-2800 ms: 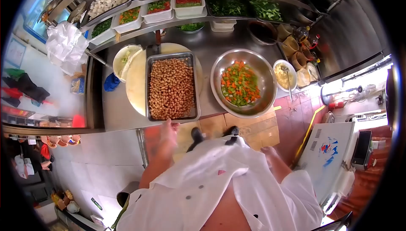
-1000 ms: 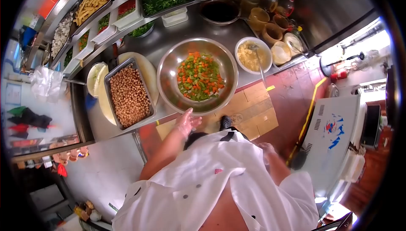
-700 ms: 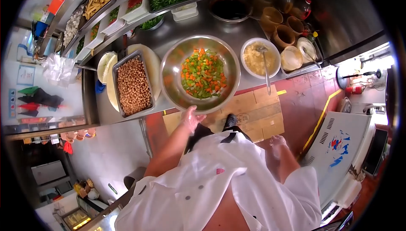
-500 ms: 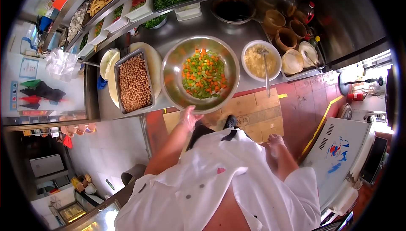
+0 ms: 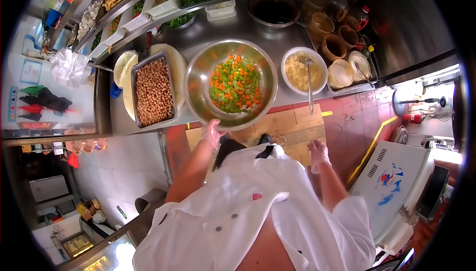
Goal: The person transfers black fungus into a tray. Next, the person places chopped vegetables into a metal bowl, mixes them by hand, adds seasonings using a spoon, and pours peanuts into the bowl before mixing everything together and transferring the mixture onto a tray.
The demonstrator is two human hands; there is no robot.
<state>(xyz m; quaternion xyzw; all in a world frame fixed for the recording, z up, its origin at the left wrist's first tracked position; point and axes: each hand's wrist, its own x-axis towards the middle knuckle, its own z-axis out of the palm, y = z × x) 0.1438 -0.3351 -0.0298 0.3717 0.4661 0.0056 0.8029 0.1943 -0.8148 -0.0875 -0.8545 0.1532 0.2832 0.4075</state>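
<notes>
Steel bowl [image 5: 197,85]: on the table [image 5: 233,29], between the nut tray and the white bowl; near rim seems to jut past the table's front edge.
Left hand [image 5: 210,134]: at that near rim, in a clear glove, fingers partly bent; cannot tell whether the grip has closed on the rim or only lies against it.
Right hand [image 5: 318,156]: low and well apart from the bowl, fingers loosely spread, grip holding nothing.
Rim handling: thumb over, fingers beneath would likely serve best; loose glove film may slip on polished steel, so a second hand opposite would steady it. Level keeps the contents central.
Diced vegetables [image 5: 235,83]: orange and green, small, angular, heaped mid-bowl; would probably slide if tilted.
Bowl form: round, wide, sloping walls, glossy.
Tray [image 5: 174,92]: oblong, dull metal, on a pale round board [image 5: 180,70]; filled with brown, rounded nuts or beans [image 5: 154,92].
White bowl [image 5: 284,68]: smooth, round; pale, crumbly mince [image 5: 296,74], metal spoon [image 5: 311,90] leaning out.
</notes>
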